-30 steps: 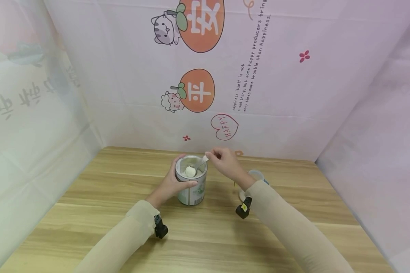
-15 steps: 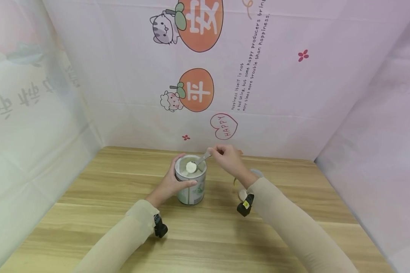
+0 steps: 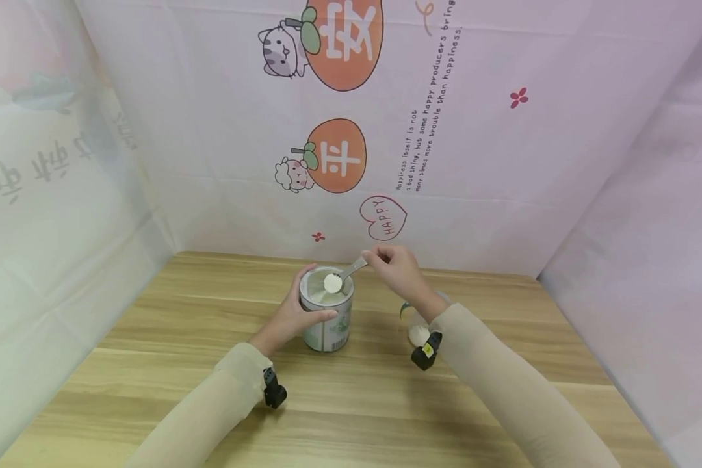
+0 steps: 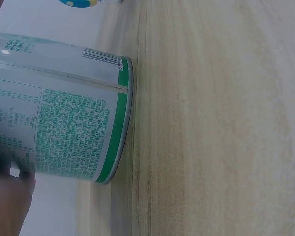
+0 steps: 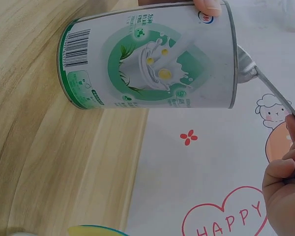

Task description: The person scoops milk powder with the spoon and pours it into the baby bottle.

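Wooden table [image 3: 339, 416]; left grip [image 3: 295, 317] round a white, green-printed can [image 3: 335, 333]; right grip [image 3: 395, 268] pinching a full scoop [image 3: 351, 268].

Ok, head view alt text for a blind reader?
A right hand holds a scoop of pale powder at the mouth of an open can, which the left hand grips on a wooden table. Behind is printed cloth; the right arm partly hides a container.

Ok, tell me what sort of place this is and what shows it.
Most likely a makeshift recording booth: printed cloth hangs behind a wood-grain table, more sheeting closes in both sides, and there are what look like black wrist cameras.
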### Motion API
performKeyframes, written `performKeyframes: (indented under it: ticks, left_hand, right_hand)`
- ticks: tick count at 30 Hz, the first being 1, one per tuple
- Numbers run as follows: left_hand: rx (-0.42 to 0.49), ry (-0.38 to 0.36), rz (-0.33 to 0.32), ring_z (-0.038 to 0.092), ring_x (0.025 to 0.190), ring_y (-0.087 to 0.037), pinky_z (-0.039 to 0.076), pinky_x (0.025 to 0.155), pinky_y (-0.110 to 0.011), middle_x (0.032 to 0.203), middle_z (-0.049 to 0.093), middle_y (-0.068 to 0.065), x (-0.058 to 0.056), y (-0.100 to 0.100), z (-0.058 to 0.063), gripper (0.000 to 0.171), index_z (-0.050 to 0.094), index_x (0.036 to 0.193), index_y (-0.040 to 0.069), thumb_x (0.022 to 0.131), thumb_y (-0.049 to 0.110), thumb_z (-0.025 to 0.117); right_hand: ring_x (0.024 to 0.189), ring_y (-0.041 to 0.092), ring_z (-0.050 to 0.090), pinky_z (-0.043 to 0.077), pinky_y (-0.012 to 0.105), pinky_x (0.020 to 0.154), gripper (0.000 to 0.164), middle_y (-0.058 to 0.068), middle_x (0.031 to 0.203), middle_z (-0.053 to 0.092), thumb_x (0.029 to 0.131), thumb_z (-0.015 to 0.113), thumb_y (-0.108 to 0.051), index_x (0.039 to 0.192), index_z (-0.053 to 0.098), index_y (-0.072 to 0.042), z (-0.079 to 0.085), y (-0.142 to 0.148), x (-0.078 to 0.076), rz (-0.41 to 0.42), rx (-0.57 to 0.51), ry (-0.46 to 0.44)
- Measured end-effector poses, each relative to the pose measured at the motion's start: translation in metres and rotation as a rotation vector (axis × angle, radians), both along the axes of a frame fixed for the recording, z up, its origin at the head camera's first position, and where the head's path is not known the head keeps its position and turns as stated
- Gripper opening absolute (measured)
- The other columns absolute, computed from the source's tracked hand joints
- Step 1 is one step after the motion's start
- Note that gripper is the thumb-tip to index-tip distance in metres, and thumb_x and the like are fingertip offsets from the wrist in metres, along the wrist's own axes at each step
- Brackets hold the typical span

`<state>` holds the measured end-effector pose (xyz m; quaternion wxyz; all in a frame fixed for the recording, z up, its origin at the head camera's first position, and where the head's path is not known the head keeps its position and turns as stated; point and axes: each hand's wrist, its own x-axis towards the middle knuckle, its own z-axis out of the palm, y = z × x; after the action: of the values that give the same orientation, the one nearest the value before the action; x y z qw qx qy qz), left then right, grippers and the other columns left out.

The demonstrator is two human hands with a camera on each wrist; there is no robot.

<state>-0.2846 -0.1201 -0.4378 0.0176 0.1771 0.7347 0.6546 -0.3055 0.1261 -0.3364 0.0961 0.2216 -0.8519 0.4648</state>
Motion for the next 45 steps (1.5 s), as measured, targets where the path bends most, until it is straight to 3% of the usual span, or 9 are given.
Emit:
performKeyframes:
  ticks: [9,28,36,45]
  left_hand:
    - [0.000,-0.006,0.007,0.044,0.133,-0.037,0.031,0.109,-0.062,0.149,0.039,-0.012,0.000,0.001,0.000,0.106,0.017,0.158,0.032,0.079,0.016,0.087]
    - [-0.020,-0.028,0.039,0.045,0.132,-0.036,0.033,0.107,-0.062,0.146,0.042,-0.011,0.002,0.001,0.001,0.109,0.019,0.157,0.037,0.075,0.025,0.091]
    - [-0.020,-0.029,0.036,0.045,0.131,-0.038,0.033,0.107,-0.064,0.146,0.042,-0.013,0.001,-0.001,0.000,0.109,0.018,0.158,0.033,0.077,0.023,0.090]
    - [-0.009,-0.055,0.010,0.041,0.134,-0.041,0.029,0.109,-0.064,0.150,0.037,-0.019,0.002,0.000,0.004,0.108,0.015,0.158,0.034,0.080,0.016,0.087]
  right_hand:
    - [0.061,0.019,0.041,0.034,0.029,0.055,0.040,0.002,0.064,0.044,0.103,0.058,-0.031,0.074,0.057,-0.004,0.001,0.010,0.003,-0.015,0.002,0.023]
    - [0.062,0.019,0.041,0.035,0.026,0.054,0.037,0.002,0.067,0.045,0.103,0.059,-0.033,0.077,0.060,-0.007,0.006,0.026,0.007,-0.072,-0.016,0.005]
    - [0.064,0.021,0.042,0.036,0.027,0.055,0.039,0.004,0.068,0.045,0.102,0.059,-0.034,0.075,0.056,-0.007,0.005,0.038,0.008,-0.091,-0.035,-0.004]
    - [0.072,0.022,0.044,0.037,0.029,0.059,0.040,0.005,0.073,0.048,0.102,0.057,-0.043,0.086,0.065,-0.007,0.006,0.057,0.011,-0.148,-0.055,-0.048]
